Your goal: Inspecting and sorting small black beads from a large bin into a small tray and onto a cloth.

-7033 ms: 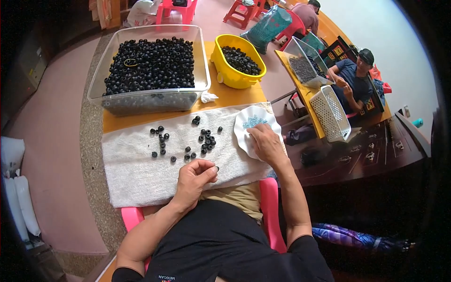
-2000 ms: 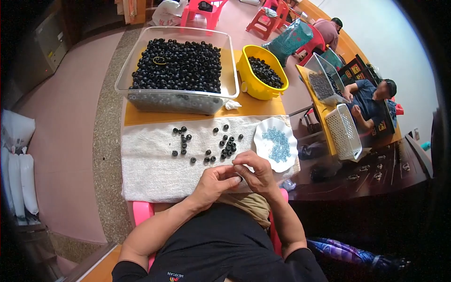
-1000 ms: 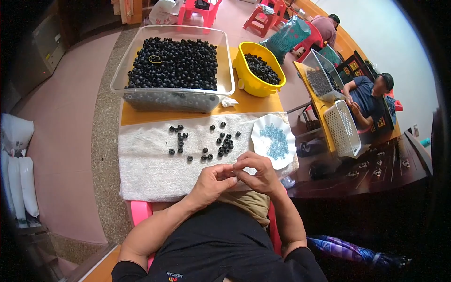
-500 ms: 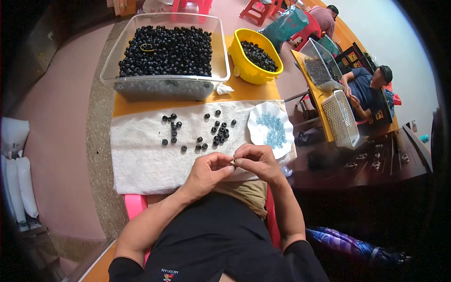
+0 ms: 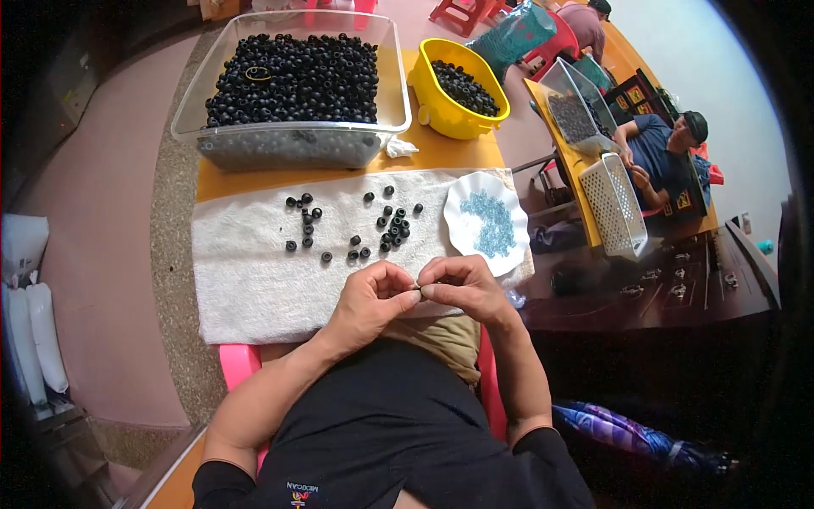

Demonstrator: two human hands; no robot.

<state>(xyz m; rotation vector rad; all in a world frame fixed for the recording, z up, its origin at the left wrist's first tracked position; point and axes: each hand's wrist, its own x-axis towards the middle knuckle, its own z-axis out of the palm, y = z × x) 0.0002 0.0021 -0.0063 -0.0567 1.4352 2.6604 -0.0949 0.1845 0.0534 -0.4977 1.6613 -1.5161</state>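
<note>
My left hand [image 5: 371,297] and my right hand [image 5: 466,288] meet over the near edge of a white towel [image 5: 254,297]. Thumb and fingertips of both are pinched together on one tiny piece between them; it is mostly covered and too small to name. Beyond the fingers, several loose black beads [image 5: 397,229] with holes lie scattered on the towel. Close to my right hand, a white wavy-rimmed plate [image 5: 455,229] holds many small, clear light-blue pieces [image 5: 492,225].
At the back of the wooden table stand a clear plastic bin [image 5: 394,93] and a yellow tub [image 5: 437,110], both holding black beads. A crumpled white tissue [image 5: 401,148] lies between them. To the right, a co-worker [image 5: 661,157] sits by a white perforated basket [image 5: 612,204]. A folded purple umbrella [image 5: 627,437] lies lower right.
The view has tipped slightly, so the table and its things sit a little higher in the picture. Both hands keep their pinch, with only a slight shift of the fingers.
</note>
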